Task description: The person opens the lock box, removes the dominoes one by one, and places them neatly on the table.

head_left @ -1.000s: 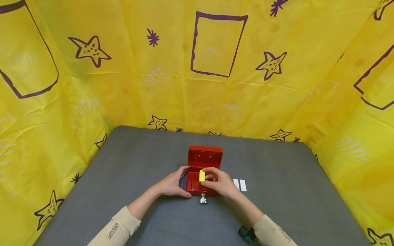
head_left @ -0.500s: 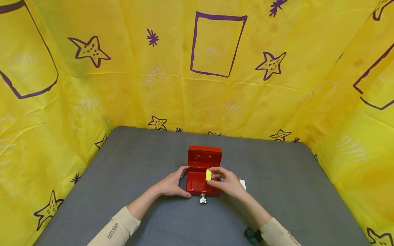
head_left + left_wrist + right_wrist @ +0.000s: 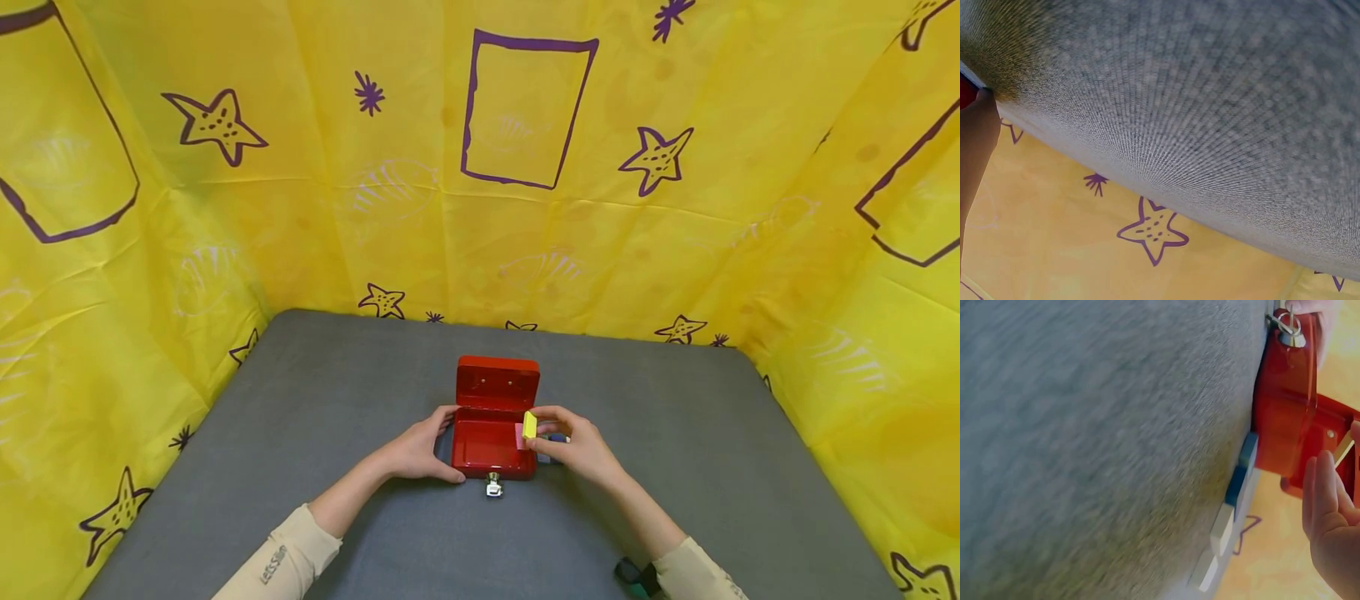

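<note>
The red metal cash box point(image 3: 480, 443) stands on the table with its lid point(image 3: 497, 385) raised. At its left side my left hand point(image 3: 417, 448) grips it, thumb at the front corner and fingers toward the back. Between thumb and fingertips, my right hand point(image 3: 581, 450) pinches a yellow domino-like block point(image 3: 530, 425) over the box's right rim. A pink block point(image 3: 519, 436) shows just left of the yellow one, partly hidden by it. In the right wrist view the yellow block's edge point(image 3: 1344, 448) shows beyond my fingers.
Beside the box's right wall, a light blue block point(image 3: 1248, 450), a dark blue block point(image 3: 1235, 485) and two white blocks point(image 3: 1222, 529) lie in a row. Keys hang at the box's front lock point(image 3: 493, 485). Yellow patterned cloth point(image 3: 390, 242) surrounds the grey table point(image 3: 360, 367).
My right hand has moved right with the yellow block, from over the box's middle to its right rim. The pink block has come into view. The left hand has stayed put.
</note>
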{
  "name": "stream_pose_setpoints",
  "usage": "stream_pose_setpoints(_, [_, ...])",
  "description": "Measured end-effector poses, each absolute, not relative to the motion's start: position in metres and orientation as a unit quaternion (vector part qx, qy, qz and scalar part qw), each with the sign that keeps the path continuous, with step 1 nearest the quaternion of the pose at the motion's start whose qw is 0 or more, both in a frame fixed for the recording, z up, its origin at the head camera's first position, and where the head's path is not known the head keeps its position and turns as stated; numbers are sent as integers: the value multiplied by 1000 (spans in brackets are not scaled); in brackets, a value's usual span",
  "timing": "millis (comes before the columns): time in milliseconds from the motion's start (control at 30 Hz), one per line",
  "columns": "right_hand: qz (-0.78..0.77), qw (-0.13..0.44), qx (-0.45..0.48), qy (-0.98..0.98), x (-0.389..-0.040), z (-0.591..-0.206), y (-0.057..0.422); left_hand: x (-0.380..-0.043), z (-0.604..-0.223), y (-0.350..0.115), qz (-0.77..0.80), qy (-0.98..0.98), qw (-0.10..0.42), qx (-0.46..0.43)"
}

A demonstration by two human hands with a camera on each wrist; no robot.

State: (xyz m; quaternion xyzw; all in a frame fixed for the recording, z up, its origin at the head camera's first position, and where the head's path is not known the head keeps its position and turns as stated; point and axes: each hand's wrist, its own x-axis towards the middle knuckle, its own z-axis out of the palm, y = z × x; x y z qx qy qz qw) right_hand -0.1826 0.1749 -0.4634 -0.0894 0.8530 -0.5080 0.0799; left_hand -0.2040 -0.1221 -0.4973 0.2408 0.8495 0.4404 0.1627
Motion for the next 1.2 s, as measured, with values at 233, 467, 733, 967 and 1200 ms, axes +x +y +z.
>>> stream_pose_setpoints(233, [-501, 72, -71, 859, -182, -466, 185, -204, -496, -122, 441, 850, 163, 239])
stream_pose_setpoints(467, [-495, 73, -64, 863, -180, -467, 195, -204, -497, -121, 443, 848, 160, 242])
stream_pose_setpoints(733, [-496, 74, -67, 863, -181, -472, 216, -204, -498, -122, 438, 852, 166, 235])
stream_pose_setpoints(967, [-496, 75, -58, 863, -178, -477, 231, -204, -497, -121, 438, 852, 170, 233])
stream_pose_setpoints(1200, [-482, 63, -58, 872, -177, -483, 248, -204, -498, -121, 435, 854, 168, 231])
